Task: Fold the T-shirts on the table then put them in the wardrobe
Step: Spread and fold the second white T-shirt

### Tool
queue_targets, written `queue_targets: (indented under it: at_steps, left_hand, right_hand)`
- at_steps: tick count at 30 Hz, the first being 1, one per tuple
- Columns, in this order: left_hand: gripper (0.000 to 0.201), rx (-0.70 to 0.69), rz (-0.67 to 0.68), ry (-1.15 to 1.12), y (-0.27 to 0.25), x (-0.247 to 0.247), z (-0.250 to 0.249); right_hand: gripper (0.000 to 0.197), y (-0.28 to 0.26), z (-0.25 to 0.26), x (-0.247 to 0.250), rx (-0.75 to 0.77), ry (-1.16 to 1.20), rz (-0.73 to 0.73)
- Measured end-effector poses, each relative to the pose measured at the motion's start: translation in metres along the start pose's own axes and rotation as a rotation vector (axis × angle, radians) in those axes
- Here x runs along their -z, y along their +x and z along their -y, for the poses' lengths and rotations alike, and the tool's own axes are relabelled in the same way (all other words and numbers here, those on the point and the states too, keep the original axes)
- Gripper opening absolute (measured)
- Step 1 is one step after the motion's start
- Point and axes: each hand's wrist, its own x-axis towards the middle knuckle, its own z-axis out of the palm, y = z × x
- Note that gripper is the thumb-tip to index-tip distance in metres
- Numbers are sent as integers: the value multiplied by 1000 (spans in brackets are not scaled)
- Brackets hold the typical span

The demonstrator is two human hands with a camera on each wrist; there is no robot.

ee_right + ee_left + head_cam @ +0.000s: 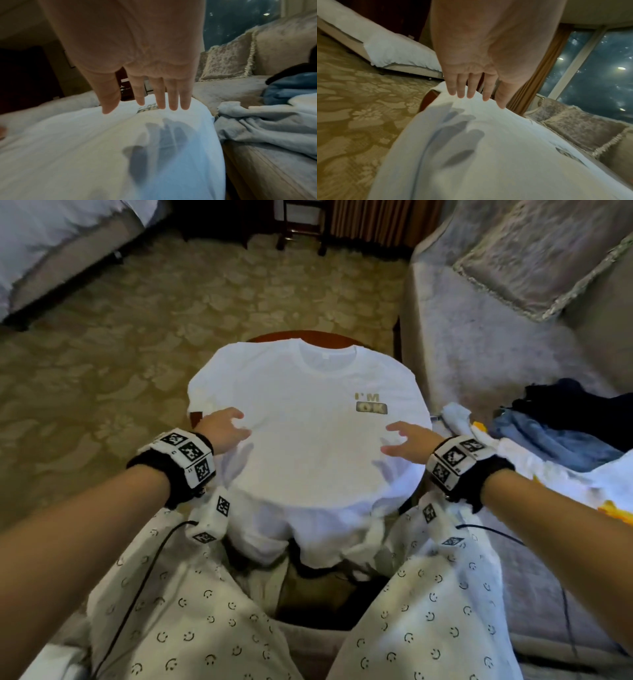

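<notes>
A white T-shirt [301, 419] with an "I'M OK" print [371, 404] lies spread face up over a small round wooden table [308, 337], collar away from me and hem hanging over the near edge. My left hand [226, 429] hovers just above the shirt's left side, fingers spread and straight [469, 89], casting a shadow on the cloth [471, 155]. Over the shirt's right side my right hand [406, 438] hovers the same way, fingers straight [161, 98] above the white fabric [85, 148]. Neither hand holds anything.
A grey sofa [496, 347] with a cushion [548, 251] stands right of the table. On it lies a pile of clothes: blue [555, 436], dark [575, 402], pale [265, 125]. Patterned carpet [137, 337] stretches left, with a bed [51, 241] at far left.
</notes>
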Motion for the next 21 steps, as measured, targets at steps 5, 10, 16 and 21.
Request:
queue_targets:
  at_steps: [5,10,16,21]
  left_hand:
    - [63,-81,190,234,28,-22,-11]
    - [73,-64,165,403,61,-27,-9]
    - [77,-68,175,420,103,-13,-22]
    - [66,-63,175,298,116,-7,-35]
  right_hand:
    - [78,38,3,-22,22,-240,164]
    - [83,65,2,-12,19,-271,190]
    - [83,106,5,2,34,-288,175]
    - [67,120,3,20,31,-113,31]
